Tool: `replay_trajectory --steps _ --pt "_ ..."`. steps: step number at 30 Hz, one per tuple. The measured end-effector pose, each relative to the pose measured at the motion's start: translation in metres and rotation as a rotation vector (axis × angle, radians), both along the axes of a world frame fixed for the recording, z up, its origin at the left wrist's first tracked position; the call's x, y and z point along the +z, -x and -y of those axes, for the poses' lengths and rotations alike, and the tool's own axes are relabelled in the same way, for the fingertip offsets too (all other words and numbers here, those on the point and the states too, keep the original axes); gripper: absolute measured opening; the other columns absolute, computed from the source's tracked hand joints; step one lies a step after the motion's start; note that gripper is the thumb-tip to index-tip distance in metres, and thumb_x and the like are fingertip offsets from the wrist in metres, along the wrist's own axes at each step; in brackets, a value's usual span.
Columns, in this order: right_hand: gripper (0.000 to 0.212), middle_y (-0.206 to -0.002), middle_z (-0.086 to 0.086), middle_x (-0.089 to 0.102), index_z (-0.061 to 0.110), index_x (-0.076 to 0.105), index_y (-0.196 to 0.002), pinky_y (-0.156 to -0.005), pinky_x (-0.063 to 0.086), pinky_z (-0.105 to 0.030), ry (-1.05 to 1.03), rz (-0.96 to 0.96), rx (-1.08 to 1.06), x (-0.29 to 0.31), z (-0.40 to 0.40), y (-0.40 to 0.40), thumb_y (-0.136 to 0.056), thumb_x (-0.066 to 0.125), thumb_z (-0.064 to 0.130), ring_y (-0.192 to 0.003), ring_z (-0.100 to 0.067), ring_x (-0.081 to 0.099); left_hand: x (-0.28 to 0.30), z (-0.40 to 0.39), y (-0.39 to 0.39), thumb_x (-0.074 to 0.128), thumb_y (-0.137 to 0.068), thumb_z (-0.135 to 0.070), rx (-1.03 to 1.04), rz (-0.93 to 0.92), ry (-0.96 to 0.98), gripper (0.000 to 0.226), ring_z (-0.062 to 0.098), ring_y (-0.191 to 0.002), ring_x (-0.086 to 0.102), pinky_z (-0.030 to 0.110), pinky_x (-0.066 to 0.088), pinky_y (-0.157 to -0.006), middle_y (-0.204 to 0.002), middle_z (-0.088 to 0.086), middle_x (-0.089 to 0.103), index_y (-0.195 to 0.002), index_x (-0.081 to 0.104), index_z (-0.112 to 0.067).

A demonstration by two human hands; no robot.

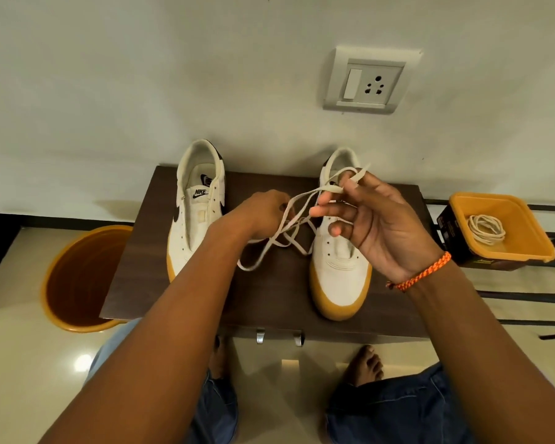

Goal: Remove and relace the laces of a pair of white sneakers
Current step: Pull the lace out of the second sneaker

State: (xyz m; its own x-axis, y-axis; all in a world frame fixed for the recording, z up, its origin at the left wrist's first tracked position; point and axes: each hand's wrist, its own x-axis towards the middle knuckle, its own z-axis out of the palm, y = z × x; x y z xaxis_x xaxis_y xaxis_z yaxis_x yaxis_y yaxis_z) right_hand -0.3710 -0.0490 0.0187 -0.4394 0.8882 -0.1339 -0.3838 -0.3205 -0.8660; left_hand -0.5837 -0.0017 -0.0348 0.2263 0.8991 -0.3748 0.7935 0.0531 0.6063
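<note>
Two white sneakers stand on a dark wooden table (135, 267), toes toward the near edge. The left sneaker (196, 213), near the left edge, has bare eyelets. The right sneaker (340, 267) stands toward the right edge. A white lace (282, 232) loops above the table between them. The left hand (263, 213) pinches one stretch of it; the right hand (366, 225), raised over the right sneaker, holds the lace's end between thumb and fingertips, other fingers spread. Beyond the right edge a yellow tub (526, 219) holds a coiled lace (486, 229).
</note>
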Motion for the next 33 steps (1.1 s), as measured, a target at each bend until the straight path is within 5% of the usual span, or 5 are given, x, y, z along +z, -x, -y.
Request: replay_trajectory --steps 5,14,19,26,33 --pt "0.016 -0.091 -0.019 0.075 -0.006 0.058 -0.109 -0.053 0.045 -0.032 -0.147 0.502 -0.119 -0.022 -0.004 0.012 -0.105 0.055 0.009 -0.079 -0.039 0.075 -0.003 0.002 0.004 0.045 -0.103 0.000 0.023 -0.005 0.029 0.033 0.011 -0.081 0.059 0.023 0.044 -0.060 -0.107 0.003 0.066 -0.108 0.067 -0.024" --pt "0.015 -0.093 -0.002 0.072 0.020 0.075 -0.103 -0.086 0.051 -0.045 -0.907 1.665 0.057 -0.047 0.000 0.041 -0.099 0.064 0.030 -0.101 -0.023 0.051 -0.005 0.001 0.020 0.058 -0.092 0.007 0.059 -0.068 -0.079 0.047 0.025 -0.118 0.066 0.043 0.055 -0.103 -0.127 0.006 0.071 -0.127 0.070 -0.022" --pt "0.028 -0.111 -0.009 0.071 0.015 0.067 -0.123 -0.092 0.055 -0.043 -0.881 1.733 0.087 -0.038 -0.013 0.051 -0.095 0.071 0.016 -0.115 -0.028 0.056 -0.005 0.005 0.021 0.087 -0.075 0.001 -0.139 -0.385 0.106 0.111 0.039 -0.140 0.046 0.051 0.051 -0.109 -0.159 0.010 0.034 -0.162 0.027 -0.030" --pt "0.098 -0.155 -0.024 0.034 0.004 0.019 -0.162 -0.107 0.049 -0.046 -0.712 1.873 0.507 -0.066 -0.037 0.092 -0.085 0.079 0.005 -0.133 -0.043 0.051 -0.013 0.008 0.013 0.083 -0.080 0.002 -0.093 -0.429 0.013 0.101 0.043 -0.123 0.060 0.047 0.054 -0.091 -0.142 0.018 0.050 -0.159 0.027 -0.027" --pt "0.021 -0.108 -0.016 0.065 0.011 0.069 -0.111 -0.085 0.057 -0.043 -0.656 1.629 0.166 -0.099 -0.042 0.095 -0.091 0.072 0.012 -0.097 -0.037 0.068 -0.017 0.008 0.015 0.077 -0.084 0.003 0.067 -0.283 -0.025 0.028 0.034 -0.089 0.070 0.041 0.060 -0.074 -0.102 0.010 0.062 -0.095 0.056 -0.012"
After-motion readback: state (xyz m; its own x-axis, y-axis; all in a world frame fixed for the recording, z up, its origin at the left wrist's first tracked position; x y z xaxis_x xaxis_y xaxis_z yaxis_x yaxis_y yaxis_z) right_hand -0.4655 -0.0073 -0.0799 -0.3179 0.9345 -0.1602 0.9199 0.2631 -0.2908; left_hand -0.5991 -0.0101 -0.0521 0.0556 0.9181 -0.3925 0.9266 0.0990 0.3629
